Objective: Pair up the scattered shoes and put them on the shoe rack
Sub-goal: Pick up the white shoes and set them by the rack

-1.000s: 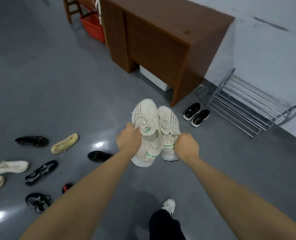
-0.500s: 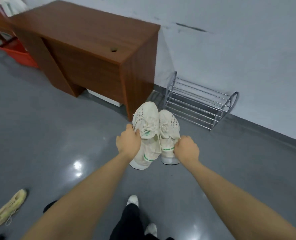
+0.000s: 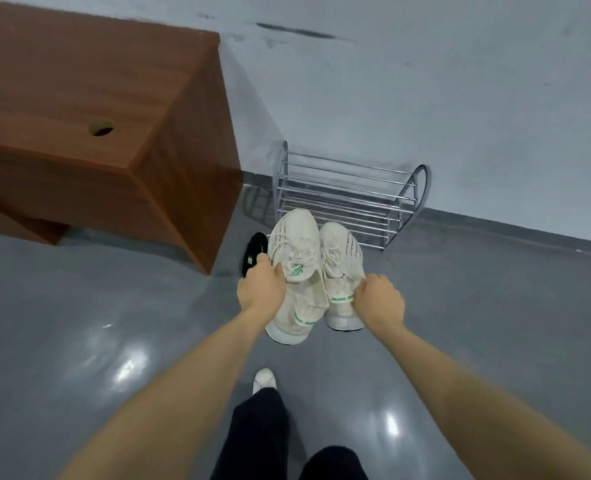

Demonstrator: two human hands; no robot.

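Two cream sneakers held side by side, apparently by curled fingers.

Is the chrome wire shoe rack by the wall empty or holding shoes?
Empty as far as visible: the chrome wire shoe rack shows bare bars; its front is hidden.

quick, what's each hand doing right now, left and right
Left hand: grips the left cream sneaker.
Right hand: grips the right cream sneaker.
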